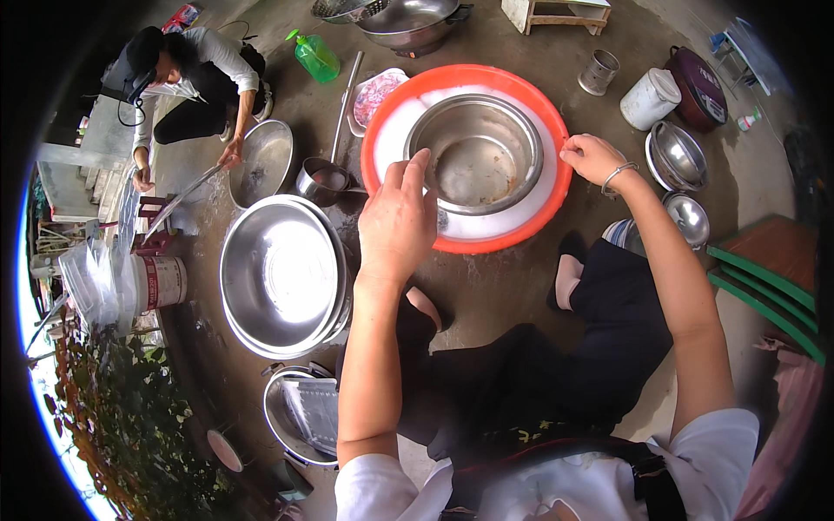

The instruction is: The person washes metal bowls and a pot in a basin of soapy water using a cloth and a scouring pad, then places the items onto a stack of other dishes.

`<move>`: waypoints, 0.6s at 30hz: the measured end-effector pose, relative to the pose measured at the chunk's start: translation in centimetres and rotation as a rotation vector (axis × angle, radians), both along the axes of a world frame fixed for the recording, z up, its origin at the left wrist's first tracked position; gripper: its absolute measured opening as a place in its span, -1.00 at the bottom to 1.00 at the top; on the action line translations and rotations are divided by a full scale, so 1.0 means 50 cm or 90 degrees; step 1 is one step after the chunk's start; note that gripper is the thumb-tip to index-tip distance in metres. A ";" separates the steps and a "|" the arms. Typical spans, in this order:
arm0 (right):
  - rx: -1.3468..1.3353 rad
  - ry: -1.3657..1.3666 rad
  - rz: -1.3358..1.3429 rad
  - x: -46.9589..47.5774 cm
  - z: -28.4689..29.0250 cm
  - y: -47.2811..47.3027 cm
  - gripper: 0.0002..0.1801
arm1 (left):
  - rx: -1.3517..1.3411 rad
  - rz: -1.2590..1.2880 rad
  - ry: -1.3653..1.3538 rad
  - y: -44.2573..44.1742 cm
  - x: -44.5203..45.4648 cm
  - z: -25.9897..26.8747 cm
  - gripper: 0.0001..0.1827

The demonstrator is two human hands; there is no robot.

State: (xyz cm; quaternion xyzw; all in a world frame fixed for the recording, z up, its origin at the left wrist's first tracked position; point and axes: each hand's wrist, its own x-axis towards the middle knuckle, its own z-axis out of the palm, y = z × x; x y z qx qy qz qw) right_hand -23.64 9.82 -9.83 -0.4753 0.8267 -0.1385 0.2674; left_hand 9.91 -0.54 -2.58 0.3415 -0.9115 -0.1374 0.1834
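A red plastic basin of white suds stands on the floor before me, and a steel pot sits in it, with brown residue inside. My left hand is at the pot's near left rim, fingers close together; whether it grips the rim cannot be told. At the basin's right rim is my right hand, its fingertips near the red edge and a bangle on the wrist; its grip is unclear. A white dish holding something pink and white lies left of the basin, near a long-handled steel ladle.
Stacked steel basins stand at left, with a pot below. A crouching person holds a clear strip at upper left. A green pump bottle is beyond. Steel bowls and a white canister stand at right.
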 end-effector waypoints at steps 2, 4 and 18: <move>-0.016 -0.029 -0.040 -0.024 -0.023 -0.003 -0.62 | 0.024 0.006 -0.015 0.003 -0.001 0.001 -0.48; -0.041 -0.049 -0.060 -0.038 -0.042 -0.012 -0.61 | 0.021 0.008 -0.069 0.001 -0.004 -0.003 -0.49; 0.009 0.051 0.093 0.008 -0.080 -0.054 -0.71 | -0.037 -0.068 -0.143 0.032 0.022 -0.023 -0.78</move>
